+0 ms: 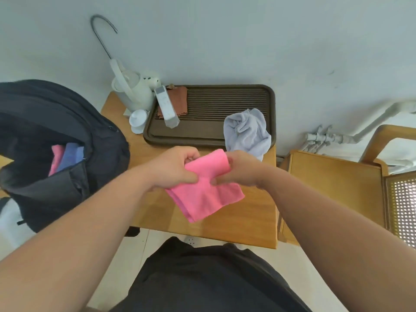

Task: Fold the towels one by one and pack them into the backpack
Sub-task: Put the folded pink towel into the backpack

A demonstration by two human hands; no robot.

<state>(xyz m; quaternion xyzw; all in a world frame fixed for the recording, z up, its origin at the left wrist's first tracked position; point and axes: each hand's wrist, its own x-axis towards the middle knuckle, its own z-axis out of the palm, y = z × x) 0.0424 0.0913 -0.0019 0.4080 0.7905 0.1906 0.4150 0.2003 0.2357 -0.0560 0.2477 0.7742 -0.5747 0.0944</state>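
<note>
Pink towel [203, 195], left fingers [189, 178], right fingers [216, 181] pinching

Backpack [56, 131] left of table [247, 217], tray [271, 102] at table's back, unfolded towel [246, 131] on tray's right

both bare forearms reach forward from the lower corners of the view and converge toward the middle. the left hand [173, 167] has its back turned up, with thumb and curled fingers pinching the upper left edge of the pink towel [202, 197]. the right hand [242, 170] sits just beside it, fingers curled over the towel's upper right fold and thumb pressing from below. the hands are near each other but do not touch.
</note>
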